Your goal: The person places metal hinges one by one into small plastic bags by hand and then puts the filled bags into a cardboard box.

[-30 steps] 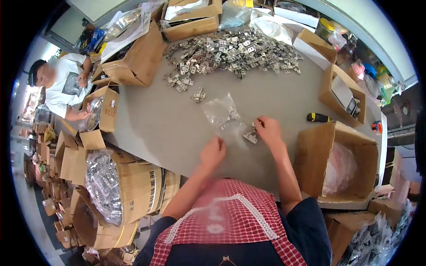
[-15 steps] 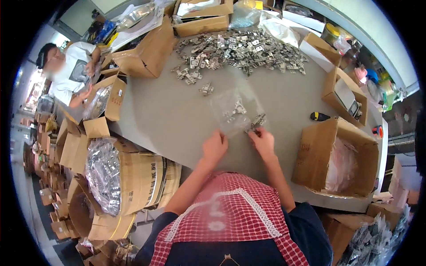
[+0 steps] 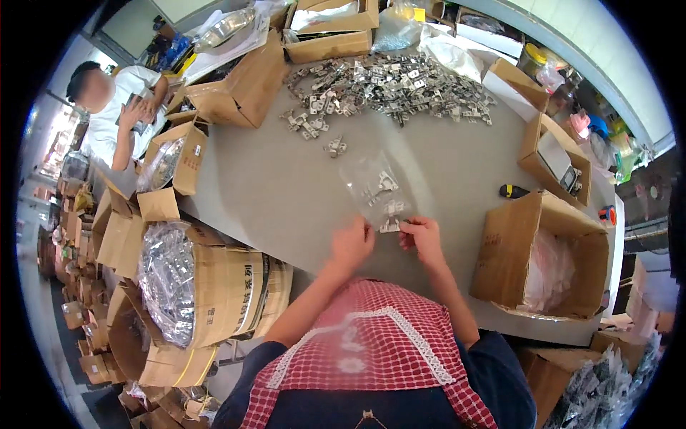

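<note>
Bag [image 3: 368, 171] of clear plastic lies just beyond your hands, long axis pointing away, slightly leftward. Your right hand [image 3: 424, 239] pinches the nearest metal fitting [image 3: 389, 226], between both hands; your left hand's [image 3: 352, 243] grip is unclear.

A grey table [image 3: 264, 186] is filling the middle of the room, its near left edge slanting and its right rim showing white. Beyond its far right corner a whitish wall [image 3: 607, 50] is rising, with a blue-grey ledge [image 3: 597, 75] running along its foot. Past the far left corner a pale panel [image 3: 125, 32] is standing. Bright light [image 3: 57, 154] is pouring in at the far left. Beyond the left edge, brown cartons [image 3: 75, 314] are crowding a grey floor [image 3: 61, 357]. Beyond the right edge the surroundings are darkening.
</note>
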### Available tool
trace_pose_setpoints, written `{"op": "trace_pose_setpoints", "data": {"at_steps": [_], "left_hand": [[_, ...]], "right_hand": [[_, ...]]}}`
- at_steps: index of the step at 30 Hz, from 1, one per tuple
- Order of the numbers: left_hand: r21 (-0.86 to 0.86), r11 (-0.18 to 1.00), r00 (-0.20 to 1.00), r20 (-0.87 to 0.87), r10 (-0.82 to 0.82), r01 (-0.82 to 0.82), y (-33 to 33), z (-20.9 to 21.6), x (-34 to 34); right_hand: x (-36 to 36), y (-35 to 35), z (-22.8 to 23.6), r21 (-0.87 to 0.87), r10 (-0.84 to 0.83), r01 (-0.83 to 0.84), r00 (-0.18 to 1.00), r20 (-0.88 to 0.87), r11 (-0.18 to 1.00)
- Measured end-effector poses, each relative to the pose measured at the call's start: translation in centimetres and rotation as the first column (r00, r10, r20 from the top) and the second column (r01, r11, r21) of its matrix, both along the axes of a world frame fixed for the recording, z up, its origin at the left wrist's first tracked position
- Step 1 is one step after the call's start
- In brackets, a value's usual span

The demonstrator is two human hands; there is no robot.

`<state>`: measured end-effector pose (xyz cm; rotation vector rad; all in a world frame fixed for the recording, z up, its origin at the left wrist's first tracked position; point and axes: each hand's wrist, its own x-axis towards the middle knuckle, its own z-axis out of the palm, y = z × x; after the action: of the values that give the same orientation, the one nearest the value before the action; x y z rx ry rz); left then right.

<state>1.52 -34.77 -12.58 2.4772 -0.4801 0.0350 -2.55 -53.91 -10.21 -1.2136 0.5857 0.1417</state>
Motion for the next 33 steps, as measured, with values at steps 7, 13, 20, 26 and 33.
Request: {"op": "trace_pose_setpoints", "data": {"at_steps": [7,13,20,26,33], "left_hand": [[-0.023,0.998,0.997,-0.032,-0.065,0.064,-1.5,0.1,-0.2],[-0.091,0.996,0.990,-0.141,-0.019,0.006,-1.6,-0.8,1.5],[0.031,0.999,0.995,-0.104,-0.004,0.007,-1.5,-0.6,1.7],[0.090,0.995,0.992,-0.121,-0.029,0.040,-1.4,-1.4,1.3],[-0.099,0.990,0.919,-0.391,0.059,-0.105,-1.1,-0.4,1.0]], "right_hand": [[2.7,1.1,-5.3,-0.110,0.087,-0.068,0.980,0.178,0.992],[9.7,-2.9,-2.5,-0.309,0.581,-0.568,0.812,-0.059,0.763],[23.4,-9.5,-1.4,-0.531,0.231,-0.179,0.972,0.033,0.828],[28.4,-8.7,-5.7,-0.983,0.150,0.053,0.986,0.080,0.177],[17.5,-8.8,-3.4,-0.822,-0.087,0.185,0.983,0.164,0.539]]}}
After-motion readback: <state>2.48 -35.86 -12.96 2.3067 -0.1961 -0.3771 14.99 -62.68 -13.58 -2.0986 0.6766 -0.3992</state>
